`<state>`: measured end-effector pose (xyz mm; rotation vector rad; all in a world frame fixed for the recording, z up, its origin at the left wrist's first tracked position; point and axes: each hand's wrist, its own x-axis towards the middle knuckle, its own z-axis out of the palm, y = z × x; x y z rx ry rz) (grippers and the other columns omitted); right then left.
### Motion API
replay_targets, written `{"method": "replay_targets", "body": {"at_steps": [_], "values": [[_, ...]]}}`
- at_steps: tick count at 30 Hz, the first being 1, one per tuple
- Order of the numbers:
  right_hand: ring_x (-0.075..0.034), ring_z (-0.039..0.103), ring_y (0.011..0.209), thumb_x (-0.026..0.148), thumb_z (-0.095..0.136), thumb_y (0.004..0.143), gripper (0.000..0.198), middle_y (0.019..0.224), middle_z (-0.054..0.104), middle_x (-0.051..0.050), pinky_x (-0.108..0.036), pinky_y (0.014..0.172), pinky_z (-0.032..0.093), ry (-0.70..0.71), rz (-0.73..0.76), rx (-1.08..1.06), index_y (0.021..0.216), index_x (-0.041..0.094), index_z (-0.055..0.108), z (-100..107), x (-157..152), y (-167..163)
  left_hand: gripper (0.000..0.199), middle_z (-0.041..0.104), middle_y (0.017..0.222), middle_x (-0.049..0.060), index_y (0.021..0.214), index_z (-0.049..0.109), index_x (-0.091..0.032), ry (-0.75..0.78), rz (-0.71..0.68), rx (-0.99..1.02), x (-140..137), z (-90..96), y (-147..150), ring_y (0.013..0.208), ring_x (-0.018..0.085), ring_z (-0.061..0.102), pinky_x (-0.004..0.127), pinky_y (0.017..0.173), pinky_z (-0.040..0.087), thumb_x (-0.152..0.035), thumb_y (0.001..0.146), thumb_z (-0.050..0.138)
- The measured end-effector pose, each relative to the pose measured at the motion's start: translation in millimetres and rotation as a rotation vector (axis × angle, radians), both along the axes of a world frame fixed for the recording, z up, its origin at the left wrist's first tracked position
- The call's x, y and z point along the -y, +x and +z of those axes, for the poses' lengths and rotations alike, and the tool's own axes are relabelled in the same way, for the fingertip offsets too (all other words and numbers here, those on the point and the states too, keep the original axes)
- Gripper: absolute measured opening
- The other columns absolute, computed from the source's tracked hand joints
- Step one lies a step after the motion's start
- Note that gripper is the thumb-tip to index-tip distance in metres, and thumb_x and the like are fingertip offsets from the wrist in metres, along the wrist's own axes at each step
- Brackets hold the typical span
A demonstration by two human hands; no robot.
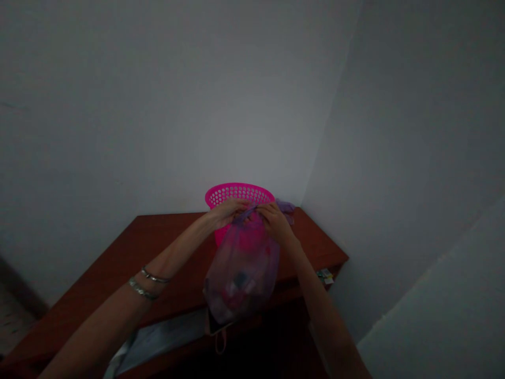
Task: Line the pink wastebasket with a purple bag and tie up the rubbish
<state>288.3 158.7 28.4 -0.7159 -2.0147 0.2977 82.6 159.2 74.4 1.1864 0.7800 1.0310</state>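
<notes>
A thin, see-through purple plastic bag point(252, 268) hangs in front of the desk, its lower part bulging with mixed items that I cannot make out. My left hand point(231, 210) and my right hand point(274, 218) meet at its gathered top, fingers closed on the plastic. Just behind them stands a pink basket point(236, 188) with round holes, partly hidden by the bag and hands. More purple plastic point(286, 205) lies beside the basket on the right.
A reddish-brown wooden desk point(165, 231) stands against the wall in a corner. Papers point(169, 334) fill an open shelf under its top. A dark phone-like object with a strap point(221, 341) shows below the bag. Small packets point(325, 276) poke out at the right.
</notes>
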Motion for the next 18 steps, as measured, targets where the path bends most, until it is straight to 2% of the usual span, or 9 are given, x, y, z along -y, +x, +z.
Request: {"method": "replay_targets", "body": {"at_steps": [2,4,8,12,15,18], "values": [[-0.026,0.059,0.116,0.015,0.054,0.094,0.030,0.123,0.074,-0.010,-0.045,0.112,0.042,0.036,-0.022,0.012,0.110,0.022,0.078,-2,-1,-2,0.016,0.078,0.074,0.013,0.090,0.079,-0.008,-0.007,-0.070,-0.118,2,-2.0,0,0.060,0.019,0.068,0.027,0.060,0.056,-0.004,0.087,0.064],[-0.025,0.061,0.115,0.019,0.056,0.095,0.027,0.120,0.075,-0.009,-0.043,0.112,0.043,0.006,0.005,-0.040,0.107,0.024,0.079,-2,-1,-3,0.014,0.079,0.079,0.014,0.089,0.080,-0.009,0.001,-0.090,-0.140,3,-4.9,-1,0.062,0.017,0.069,0.025,0.061,0.057,-0.006,0.088,0.067],[-0.021,0.065,0.111,0.026,0.065,0.092,0.019,0.110,0.079,-0.003,-0.036,0.110,0.045,-0.174,0.099,-0.217,0.099,0.028,0.082,3,1,3,0.016,0.079,0.078,0.013,0.087,0.080,-0.008,0.022,-0.002,-0.114,0,-10.6,-4,0.062,0.017,0.070,0.023,0.062,0.057,-0.008,0.092,0.065],[-0.019,0.070,0.104,0.036,0.070,0.089,0.019,0.103,0.080,-0.002,-0.032,0.100,0.052,-0.336,0.151,-0.454,0.097,0.027,0.084,1,3,17,0.016,0.079,0.076,0.008,0.083,0.078,-0.010,0.041,0.137,-0.037,4,-11.0,-11,0.064,0.016,0.070,0.021,0.062,0.056,-0.008,0.092,0.065],[-0.020,0.073,0.099,0.041,0.073,0.086,0.022,0.101,0.081,-0.004,-0.032,0.093,0.057,-0.397,0.069,-0.595,0.096,0.024,0.084,-14,6,30,0.019,0.079,0.075,0.009,0.079,0.076,-0.014,0.052,0.293,0.111,13,-14.9,-28,0.069,0.018,0.074,0.022,0.070,0.060,-0.001,0.089,0.066],[-0.019,0.074,0.082,0.044,0.080,0.079,0.027,0.089,0.081,-0.006,-0.028,0.072,0.060,-0.474,-0.058,-0.706,0.092,0.020,0.084,-42,19,50,0.024,0.080,0.079,0.008,0.082,0.075,-0.014,0.017,0.406,0.256,26,-32.0,-57,0.073,0.020,0.077,0.023,0.075,0.063,0.002,0.090,0.059]]}}
